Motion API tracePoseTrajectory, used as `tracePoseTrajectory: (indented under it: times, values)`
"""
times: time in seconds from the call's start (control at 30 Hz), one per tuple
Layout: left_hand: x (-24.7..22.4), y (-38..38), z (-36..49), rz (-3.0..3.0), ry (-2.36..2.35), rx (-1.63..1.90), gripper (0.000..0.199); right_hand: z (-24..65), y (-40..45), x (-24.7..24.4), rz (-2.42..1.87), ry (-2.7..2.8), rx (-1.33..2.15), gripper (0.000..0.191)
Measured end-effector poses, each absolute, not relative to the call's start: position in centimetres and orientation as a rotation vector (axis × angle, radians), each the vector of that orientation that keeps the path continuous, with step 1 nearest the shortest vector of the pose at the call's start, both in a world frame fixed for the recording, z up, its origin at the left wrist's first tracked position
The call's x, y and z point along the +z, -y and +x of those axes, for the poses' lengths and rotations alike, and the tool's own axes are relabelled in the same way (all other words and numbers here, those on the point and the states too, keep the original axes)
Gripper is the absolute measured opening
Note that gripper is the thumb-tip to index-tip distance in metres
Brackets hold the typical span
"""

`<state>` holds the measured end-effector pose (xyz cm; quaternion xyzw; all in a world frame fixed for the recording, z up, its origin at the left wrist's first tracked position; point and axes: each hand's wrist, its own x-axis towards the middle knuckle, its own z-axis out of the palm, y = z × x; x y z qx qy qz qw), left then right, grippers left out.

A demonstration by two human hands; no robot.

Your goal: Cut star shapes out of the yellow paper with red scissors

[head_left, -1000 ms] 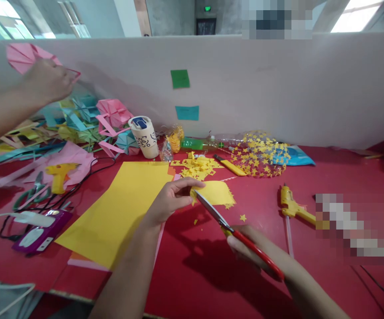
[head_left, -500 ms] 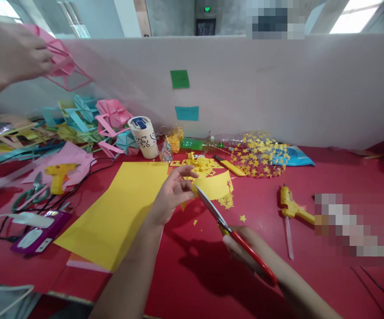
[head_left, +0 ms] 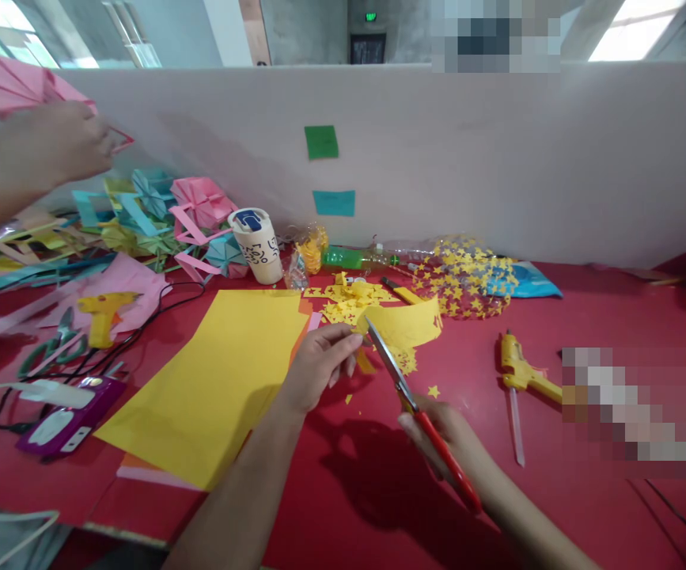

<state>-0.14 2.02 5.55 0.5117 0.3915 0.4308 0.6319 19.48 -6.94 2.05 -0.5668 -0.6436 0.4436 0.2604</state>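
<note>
My right hand is wrapped round red-handled scissors, their blades pointing up and to the left. The blade tips touch or overlap the left end of a curled yellow paper strip; whether they cut into it I cannot tell. My left hand has thumb and fingers pinched together at that same end of the strip. Below the strip lie yellow star cut-outs, and a single yellow star rests farther right. Behind the strip is a heap of yellow paper scraps.
Large yellow sheets lie left. A white cup, a green bottle and a star-covered plastic bottle line the partition. Yellow glue guns flank the workspace. Another person's hand holds pink folded paper.
My left hand has lowered slightly and its spread fingers have closed together. The yellow strip and the scissor tips have shifted right. The other person's hand and pink paper have moved.
</note>
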Motion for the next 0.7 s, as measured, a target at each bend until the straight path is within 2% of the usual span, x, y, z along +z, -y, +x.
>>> tracePoseTrajectory:
  times: [0.17, 0.43, 0.7]
  values:
    - [5.1, -2.2, -0.1, 1.123, -0.859, 1.134, 0.013, 19.5, 6.8, 2.0, -1.515, 1.753, 1.237, 0.044]
    - [4.9, -2.5, -0.9, 1.271, -0.883, 1.142, 0.015, 20.5, 6.9, 2.2, -1.287, 1.862, 1.339, 0.047]
    - [5.3, -2.5, -1.0, 1.398, -0.952, 1.108, 0.018, 20.7, 6.8, 2.2, -1.246, 1.883, 1.350, 0.047]
